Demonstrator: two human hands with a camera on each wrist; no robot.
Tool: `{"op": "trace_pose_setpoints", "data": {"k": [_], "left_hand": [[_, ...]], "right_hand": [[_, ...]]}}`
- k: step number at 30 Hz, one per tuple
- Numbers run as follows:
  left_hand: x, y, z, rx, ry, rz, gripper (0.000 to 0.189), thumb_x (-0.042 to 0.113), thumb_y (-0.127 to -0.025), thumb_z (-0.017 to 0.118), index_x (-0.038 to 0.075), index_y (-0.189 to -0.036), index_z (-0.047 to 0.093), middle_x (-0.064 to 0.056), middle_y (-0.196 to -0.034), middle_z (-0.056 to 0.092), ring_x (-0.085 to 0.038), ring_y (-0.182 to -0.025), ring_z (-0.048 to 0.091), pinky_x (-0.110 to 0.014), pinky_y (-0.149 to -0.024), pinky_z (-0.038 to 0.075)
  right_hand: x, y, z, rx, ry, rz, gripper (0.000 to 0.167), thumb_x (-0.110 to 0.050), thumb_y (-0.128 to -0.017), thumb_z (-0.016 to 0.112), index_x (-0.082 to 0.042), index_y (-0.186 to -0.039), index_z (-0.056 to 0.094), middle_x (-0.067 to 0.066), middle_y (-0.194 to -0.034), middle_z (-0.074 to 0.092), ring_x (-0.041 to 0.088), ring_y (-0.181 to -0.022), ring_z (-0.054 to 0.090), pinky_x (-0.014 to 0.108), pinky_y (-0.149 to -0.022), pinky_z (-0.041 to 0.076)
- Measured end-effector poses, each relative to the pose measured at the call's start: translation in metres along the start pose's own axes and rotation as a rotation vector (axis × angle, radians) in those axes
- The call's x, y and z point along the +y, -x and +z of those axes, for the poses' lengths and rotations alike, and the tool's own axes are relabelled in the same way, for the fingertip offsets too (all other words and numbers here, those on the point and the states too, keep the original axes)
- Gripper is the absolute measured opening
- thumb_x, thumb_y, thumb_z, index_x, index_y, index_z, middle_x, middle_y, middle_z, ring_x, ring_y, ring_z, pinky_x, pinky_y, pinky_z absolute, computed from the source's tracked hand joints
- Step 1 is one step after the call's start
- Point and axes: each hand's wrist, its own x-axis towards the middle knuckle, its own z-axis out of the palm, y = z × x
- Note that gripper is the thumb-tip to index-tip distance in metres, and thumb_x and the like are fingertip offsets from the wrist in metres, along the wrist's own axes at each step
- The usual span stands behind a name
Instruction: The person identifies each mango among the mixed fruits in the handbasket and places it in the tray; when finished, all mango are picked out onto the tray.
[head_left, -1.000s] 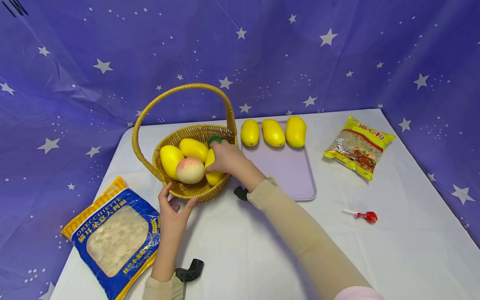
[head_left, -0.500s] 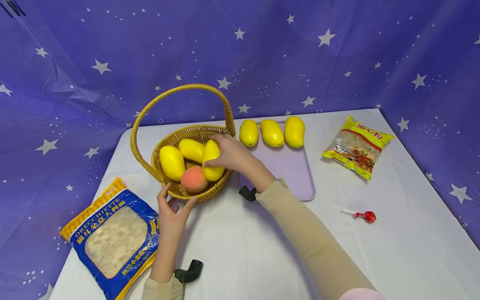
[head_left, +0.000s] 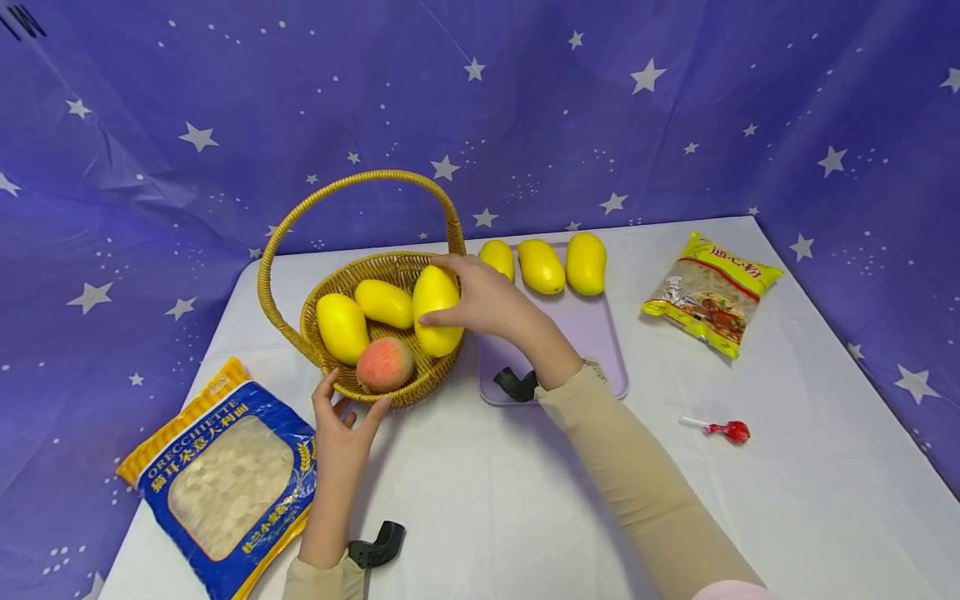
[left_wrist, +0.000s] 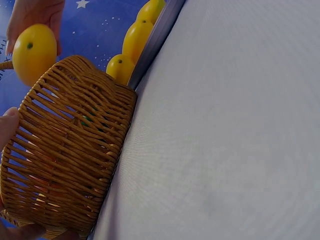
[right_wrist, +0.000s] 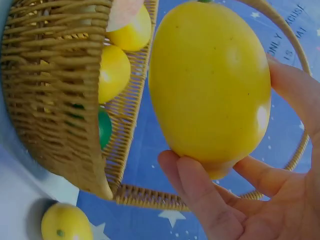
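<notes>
My right hand [head_left: 491, 304] holds a yellow mango [head_left: 437, 312] above the right side of the wicker basket [head_left: 408, 392]. In the right wrist view, the thumb and fingers grip this mango [right_wrist: 210, 85] at its side and lower end, clear of the basket rim. My left hand [head_left: 345, 429] holds the basket's front rim and wall, thumb and fingers spread apart. Inside the basket lie two mangoes, one at left [head_left: 342, 329] and one behind [head_left: 384, 303], and a pink-orange peach [head_left: 385, 364] at the front. A green rounded thing [right_wrist: 104, 128] in it is mostly hidden.
Right of the basket is a lilac tray [head_left: 621, 367] with three mangoes [head_left: 542, 267] along its back. A yellow noodle bag [head_left: 712, 296] and a red lollipop [head_left: 737, 432] lie farther right. A blue orecchiette bag [head_left: 225, 483] lies at left. The basket's tall handle [head_left: 360, 177] arches up.
My right hand has lifted the mango and shifted it slightly right. The peach has rolled toward the basket's front, turning its pink side up. My left hand stays at the rim.
</notes>
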Motion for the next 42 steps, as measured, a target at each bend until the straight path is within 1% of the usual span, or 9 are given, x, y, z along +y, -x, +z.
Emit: {"op": "trace_pose_setpoints", "data": {"k": [7, 13, 16, 18, 22, 25, 29, 36, 42], "left_hand": [[-0.016, -0.007, -0.001, -0.014, -0.009, -0.014, 0.084, 0.024, -0.087, 0.073, 0.012, -0.150, 0.020, -0.015, -0.154, 0.021, -0.041, -0.130, 0.037, -0.056, -0.106, 0.031], [0.002, 0.001, -0.001, -0.006, 0.002, 0.000, 0.080, 0.020, -0.088, 0.072, 0.007, -0.148, 0.022, -0.017, -0.153, 0.023, -0.041, -0.129, 0.039, -0.055, -0.106, 0.032], [0.001, 0.001, -0.001, -0.001, 0.004, 0.005, 0.079, 0.018, -0.088, 0.072, 0.005, -0.148, 0.023, -0.018, -0.152, 0.024, -0.041, -0.128, 0.039, -0.055, -0.106, 0.032], [-0.007, -0.002, -0.001, 0.001, 0.004, 0.003, 0.080, 0.019, -0.087, 0.073, 0.008, -0.148, 0.023, -0.016, -0.152, 0.024, -0.040, -0.128, 0.039, -0.054, -0.106, 0.032], [-0.026, -0.009, -0.001, 0.009, -0.002, 0.005, 0.082, 0.024, -0.086, 0.074, 0.014, -0.149, 0.023, -0.011, -0.153, 0.024, -0.038, -0.129, 0.039, -0.053, -0.106, 0.032], [-0.033, -0.011, -0.001, 0.017, 0.004, 0.017, 0.082, 0.028, -0.086, 0.075, 0.017, -0.149, 0.024, -0.009, -0.153, 0.025, -0.035, -0.128, 0.040, -0.052, -0.106, 0.033], [-0.035, -0.011, 0.000, 0.023, 0.012, 0.025, 0.082, 0.029, -0.085, 0.075, 0.020, -0.149, 0.025, -0.007, -0.152, 0.026, -0.033, -0.127, 0.041, -0.051, -0.106, 0.033], [-0.035, -0.013, 0.001, 0.021, 0.007, 0.029, 0.083, 0.027, -0.085, 0.076, 0.018, -0.149, 0.024, -0.008, -0.153, 0.025, -0.034, -0.127, 0.041, -0.051, -0.106, 0.034], [-0.035, -0.013, 0.000, 0.015, 0.018, 0.027, 0.083, 0.026, -0.085, 0.076, 0.018, -0.149, 0.024, -0.008, -0.154, 0.023, -0.035, -0.128, 0.040, -0.052, -0.106, 0.033]], "right_hand": [[0.018, 0.014, -0.012, 0.031, -0.091, 0.011, 0.086, -0.046, -0.074, 0.080, -0.018, -0.146, 0.042, 0.002, -0.141, 0.046, 0.020, -0.117, 0.049, 0.039, -0.093, 0.046], [0.039, 0.022, -0.022, 0.052, -0.173, 0.059, 0.084, -0.042, -0.074, 0.082, -0.017, -0.145, 0.043, 0.002, -0.139, 0.047, 0.022, -0.098, 0.054, 0.035, -0.084, 0.048], [0.052, 0.024, -0.024, 0.066, -0.185, 0.088, 0.085, -0.041, -0.074, 0.082, -0.016, -0.145, 0.042, 0.002, -0.138, 0.048, 0.023, -0.096, 0.054, 0.036, -0.084, 0.047], [0.061, 0.024, -0.024, 0.069, -0.189, 0.108, 0.085, -0.040, -0.075, 0.082, -0.016, -0.146, 0.042, 0.003, -0.139, 0.047, 0.025, -0.097, 0.054, 0.037, -0.086, 0.046], [0.077, 0.024, -0.019, 0.058, -0.207, 0.141, 0.084, -0.040, -0.076, 0.081, -0.014, -0.146, 0.041, 0.005, -0.145, 0.043, 0.027, -0.114, 0.051, 0.041, -0.095, 0.044], [0.090, 0.022, -0.011, 0.030, -0.230, 0.157, 0.085, -0.040, -0.077, 0.080, -0.014, -0.146, 0.040, 0.007, -0.146, 0.041, 0.029, -0.118, 0.050, 0.043, -0.098, 0.043], [0.103, 0.020, 0.000, -0.005, -0.221, 0.152, 0.084, -0.040, -0.078, 0.079, -0.013, -0.146, 0.039, 0.009, -0.144, 0.043, 0.030, -0.116, 0.051, 0.045, -0.098, 0.042], [0.115, 0.018, 0.013, -0.025, -0.200, 0.124, 0.082, -0.036, -0.079, 0.079, -0.008, -0.146, 0.040, 0.012, -0.144, 0.044, 0.031, -0.131, 0.040, 0.047, -0.107, 0.032], [0.119, 0.018, 0.020, -0.037, -0.207, 0.128, 0.084, -0.038, -0.078, 0.079, -0.009, -0.146, 0.039, 0.011, -0.145, 0.043, 0.030, -0.130, 0.040, 0.046, -0.107, 0.033]]}}
